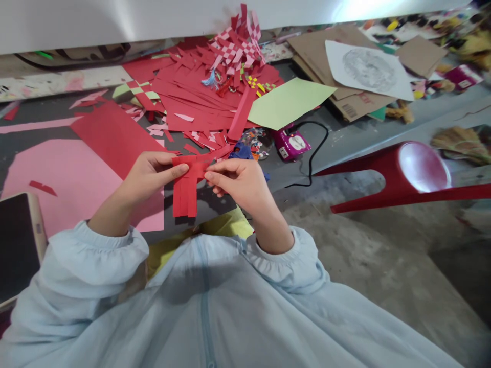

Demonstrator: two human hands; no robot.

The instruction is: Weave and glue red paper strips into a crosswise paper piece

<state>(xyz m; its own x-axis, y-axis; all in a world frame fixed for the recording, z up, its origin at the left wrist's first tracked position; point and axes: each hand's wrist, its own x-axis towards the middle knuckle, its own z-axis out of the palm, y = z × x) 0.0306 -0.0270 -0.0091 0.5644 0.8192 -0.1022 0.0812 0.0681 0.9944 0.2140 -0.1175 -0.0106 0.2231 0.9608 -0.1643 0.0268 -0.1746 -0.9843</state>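
Note:
Close in front of my body I hold a piece of red paper strips, cut into long strips that hang down, with other strips crossing at its top. My left hand pinches its upper left side, thumb on top. My right hand pinches the strips at the right, thumb against fingers. The strip ends reach to the right behind my right fingers, where they are partly hidden. Below and behind lie a large pink sheet and a red sheet on the dark table.
Red paper strips and scraps pile up at the back, with woven pink-and-red pieces on top. A light green sheet, a purple box with a black cord, and cardboard lie rightward. A red stool stands right; a tablet lies left.

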